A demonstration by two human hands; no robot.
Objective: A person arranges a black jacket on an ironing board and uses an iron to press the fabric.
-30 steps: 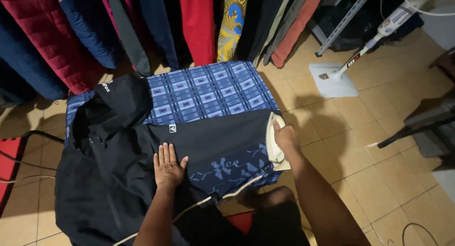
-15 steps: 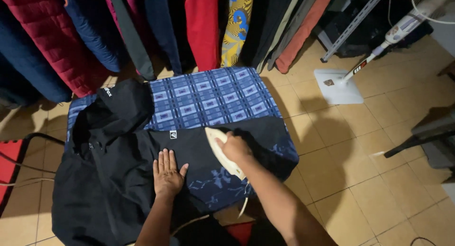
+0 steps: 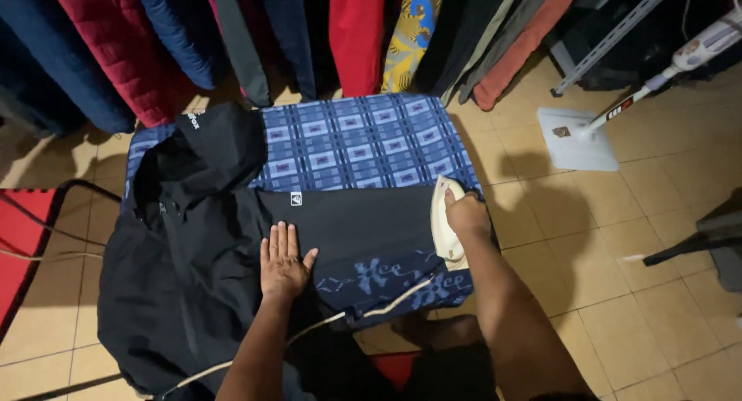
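Note:
A black hooded jacket (image 3: 193, 254) lies over a low board covered in blue patterned cloth (image 3: 363, 142). One sleeve (image 3: 363, 231) stretches right across the board. My left hand (image 3: 284, 263) rests flat, fingers spread, on the jacket near the sleeve's base. My right hand (image 3: 466, 214) grips the handle of a cream iron (image 3: 445, 225) at the sleeve's right end, near the board's right edge. The iron's pale cord (image 3: 340, 317) trails down and left past my left forearm.
Hanging jackets (image 3: 108, 53) in red, blue, black and yellow crowd the back. A white stand base (image 3: 576, 138) with a pole sits on the tan tiled floor at right. A red mat (image 3: 19, 239) and dark cables lie at left.
My right hand slid the iron from the sleeve's middle back to its right end. The left hand stayed flat in place. The camera shifted slightly.

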